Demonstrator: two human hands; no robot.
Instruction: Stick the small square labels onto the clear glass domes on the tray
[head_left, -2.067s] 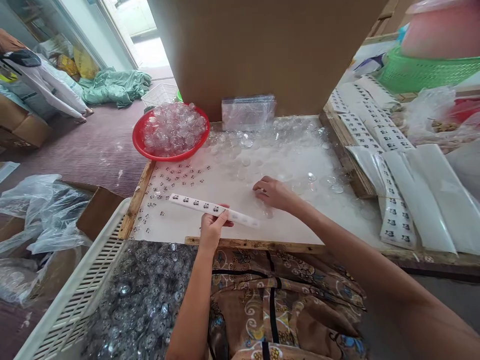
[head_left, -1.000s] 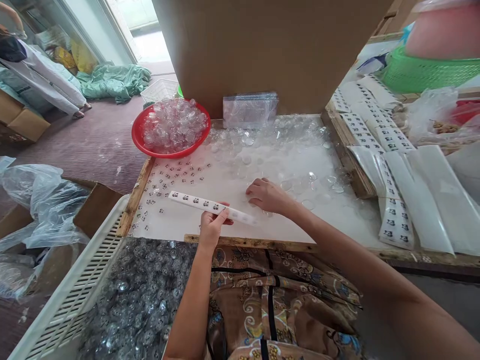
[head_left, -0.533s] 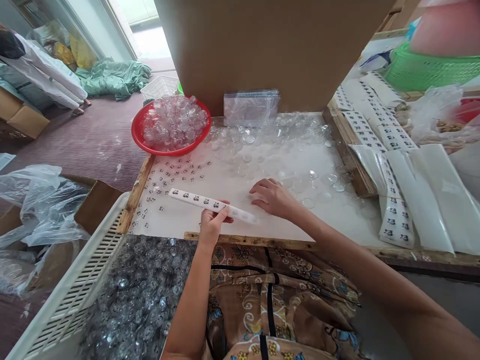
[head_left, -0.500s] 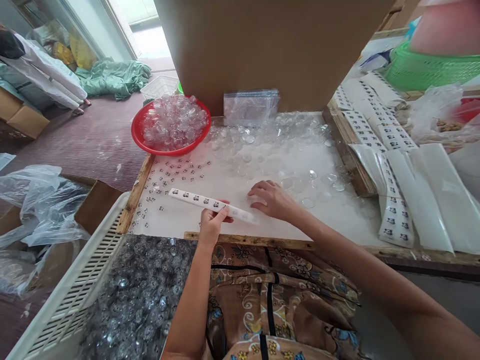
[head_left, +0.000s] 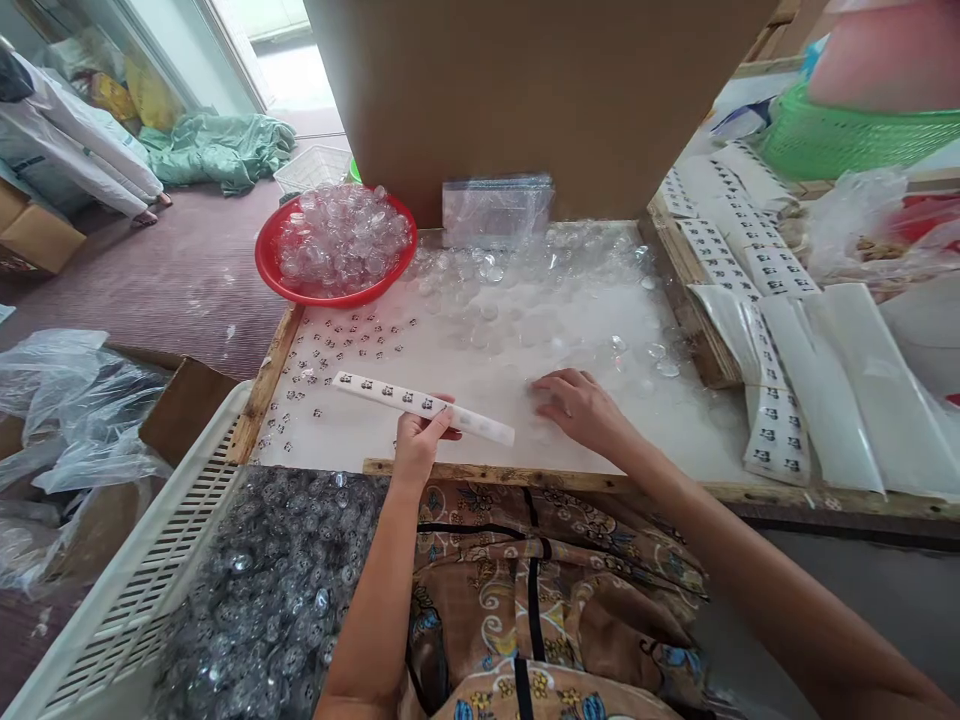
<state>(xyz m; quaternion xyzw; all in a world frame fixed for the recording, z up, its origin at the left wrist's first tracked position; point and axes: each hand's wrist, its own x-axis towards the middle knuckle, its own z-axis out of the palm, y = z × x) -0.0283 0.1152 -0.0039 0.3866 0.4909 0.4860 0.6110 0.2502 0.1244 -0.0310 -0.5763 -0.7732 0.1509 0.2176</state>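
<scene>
- The strip [head_left: 390,392], which is marked with pandas, is held by the left hand [head_left: 422,437], over the white counter [head_left: 349,440]. Whether the counter is touched by it is not clear.
- It is pinched between the thumb and fingers of that hand, a bit to the right of its middle.
- Its long side is set on a slant: the left end is farther from the body, the right end is closer.
- The right hand [head_left: 581,405] is placed to the right of the strip, low over the counter. Its fingers are bent and pointed left. Whether a thing is pinched there cannot be seen.
- From the right fingers, the strip is found to the left. Its right end is near them and a little closer to the body, but a gap is seen between.
- The left hand is the nearer one, as the strip is gripped there.
- Clear discs [head_left: 667,368] are scattered past the right hand.
- Small pandas [head_left: 325,368] are spread around the strip's left end.
- A red bowl [head_left: 337,299] is heaped with clear bits [head_left: 341,235].
</scene>
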